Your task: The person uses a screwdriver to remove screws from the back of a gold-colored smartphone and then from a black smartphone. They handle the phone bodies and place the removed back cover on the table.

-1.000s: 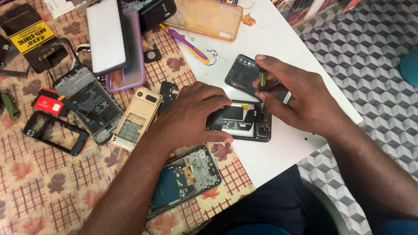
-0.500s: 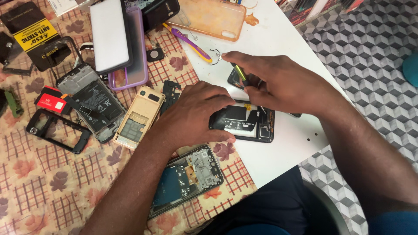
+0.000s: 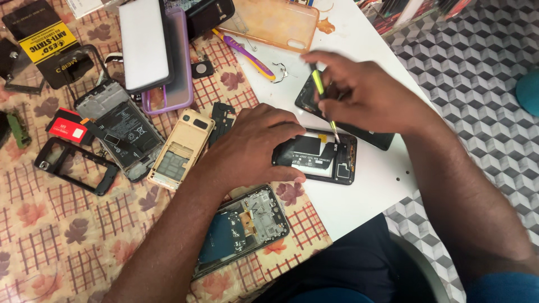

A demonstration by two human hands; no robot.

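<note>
The opened phone (image 3: pixel 323 157) lies back-up on the white table (image 3: pixel 376 174), near its front edge, with its insides exposed. The left hand (image 3: pixel 250 146) lies flat over the phone's left end, fingers pressed down and clamped on it. The right hand (image 3: pixel 365 95) has its fingers closed together around a yellow-handled screwdriver (image 3: pixel 324 101), whose tip meets the phone's upper right corner. A black back cover (image 3: pixel 359 126) lies just behind the phone, partly under the right hand. Bare white table remains to the right of the phone, up to the edge. Left of the phone, on the checked cloth (image 3: pixel 67 235), lie a beige phone shell (image 3: pixel 179 148) and other stripped handsets. An orange clear case (image 3: pixel 269 22) lies far behind the phone; a black-and-yellow flat packet (image 3: pixel 48 42) sits well to its far left.
</note>
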